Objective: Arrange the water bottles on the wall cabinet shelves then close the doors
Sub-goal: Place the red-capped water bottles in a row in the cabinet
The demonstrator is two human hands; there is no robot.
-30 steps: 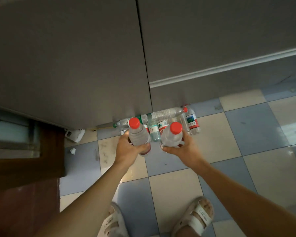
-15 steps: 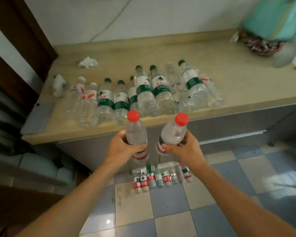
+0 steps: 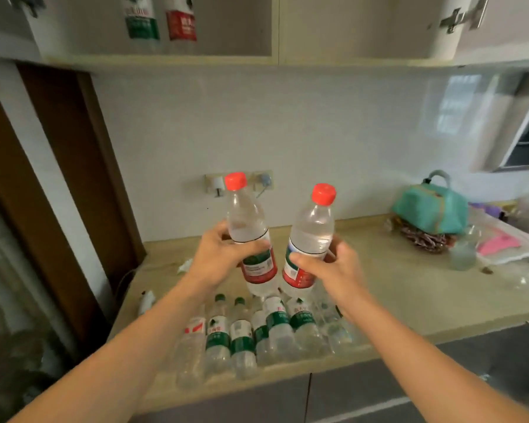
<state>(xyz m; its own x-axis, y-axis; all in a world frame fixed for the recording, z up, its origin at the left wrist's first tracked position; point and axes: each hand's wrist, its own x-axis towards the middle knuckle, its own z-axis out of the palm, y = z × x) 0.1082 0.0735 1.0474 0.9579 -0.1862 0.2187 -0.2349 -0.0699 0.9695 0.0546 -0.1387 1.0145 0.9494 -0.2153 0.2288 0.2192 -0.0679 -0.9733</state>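
Left hand (image 3: 217, 257) and right hand (image 3: 333, 267), fingers wrapped round one red-capped bottle (image 3: 251, 230) each at the label; looks full, weighty, slick.

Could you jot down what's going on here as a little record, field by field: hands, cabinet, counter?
left hand: left hand grips a red-capped bottle
right hand: right hand grips a second red-capped bottle
wall cabinet: wall cabinet open, two bottles on shelf in its left compartment
counter: counter holds a row of green-label bottles at its front edge
also on counter: teal bag
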